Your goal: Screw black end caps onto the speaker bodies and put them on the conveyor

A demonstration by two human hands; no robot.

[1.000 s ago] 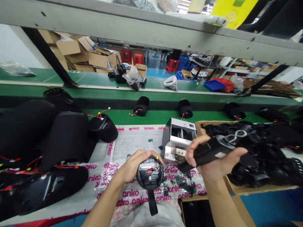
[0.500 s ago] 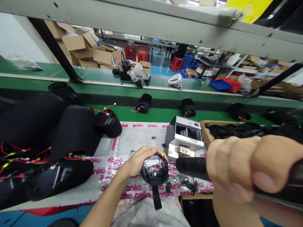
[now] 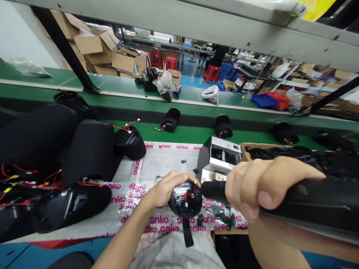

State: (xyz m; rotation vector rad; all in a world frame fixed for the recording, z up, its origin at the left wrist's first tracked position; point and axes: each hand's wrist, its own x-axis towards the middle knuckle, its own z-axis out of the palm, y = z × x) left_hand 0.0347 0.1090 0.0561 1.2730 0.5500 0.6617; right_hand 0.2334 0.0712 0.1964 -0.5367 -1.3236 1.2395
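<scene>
My left hand (image 3: 165, 188) is closed around the upper left rim of a round black speaker-like housing (image 3: 182, 209). Its open end faces me, showing red wires with small white and yellow connectors, and a black strap (image 3: 187, 233) hangs below. My right hand (image 3: 260, 185) wraps around a long black rod-shaped tool (image 3: 308, 198) whose exact kind I cannot make out. The tool's blunt tip points left, close beside the housing's right rim; whether they touch, I cannot tell. Behind the tool stands a silver machine (image 3: 220, 155), partly hidden by my right hand.
Several black fabric-covered housings (image 3: 86, 149) with red wires crowd the left. More housings (image 3: 170, 119) sit on the green conveyor belt (image 3: 193, 129). A cardboard box (image 3: 246, 149) of black parts stands at right. Overhead runs a grey shelf beam (image 3: 168, 22).
My right hand has moved left with the black tool, bringing its tip beside the housing's rim. My left hand still grips the housing. The view has shifted slightly.
</scene>
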